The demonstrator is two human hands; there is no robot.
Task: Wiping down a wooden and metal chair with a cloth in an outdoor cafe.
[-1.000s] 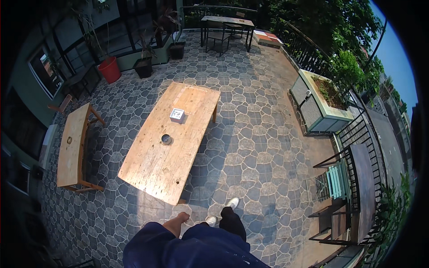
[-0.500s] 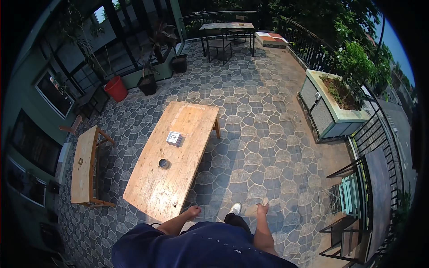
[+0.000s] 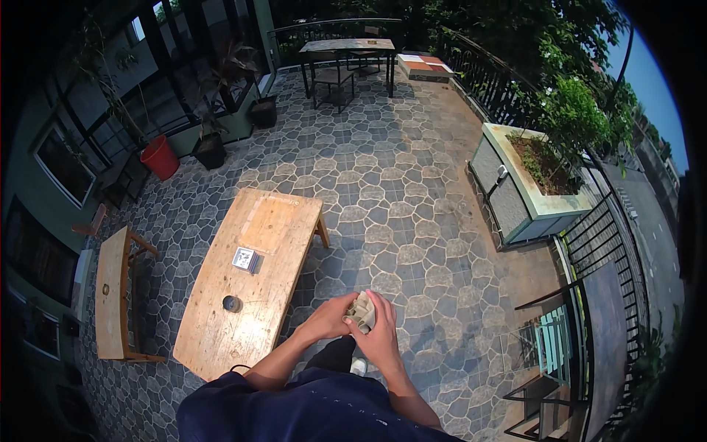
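In front of my body, both hands come together around a small beige-grey bundle (image 3: 361, 312) with rounded, ridged folds. It looks soft, like cloth or a glove, but its exact kind cannot be made out. My left hand (image 3: 330, 317) grips its left side with bent fingers. On its other side, my right hand (image 3: 381, 335) curls round it, fingers over the top and thumb across the front. Left of my hands stands a long wooden table (image 3: 254, 276), bearing a small box with a white printed top (image 3: 245, 258) and a dark round ashtray-like dish (image 3: 232, 303).
A smaller wooden table (image 3: 112, 302) stands at the left. Far off are a table with chairs (image 3: 346, 46) and several potted plants, one in a red pot (image 3: 160, 157). On the right are a raised planter (image 3: 526, 193), a railing, a dark bar counter (image 3: 607, 331) and a turquoise slatted seat (image 3: 552, 342).
My hands, apart and low at my sides before, have risen and met in front of me. The beige-grey bundle now shows between them. The view has shifted, and the tables sit further left.
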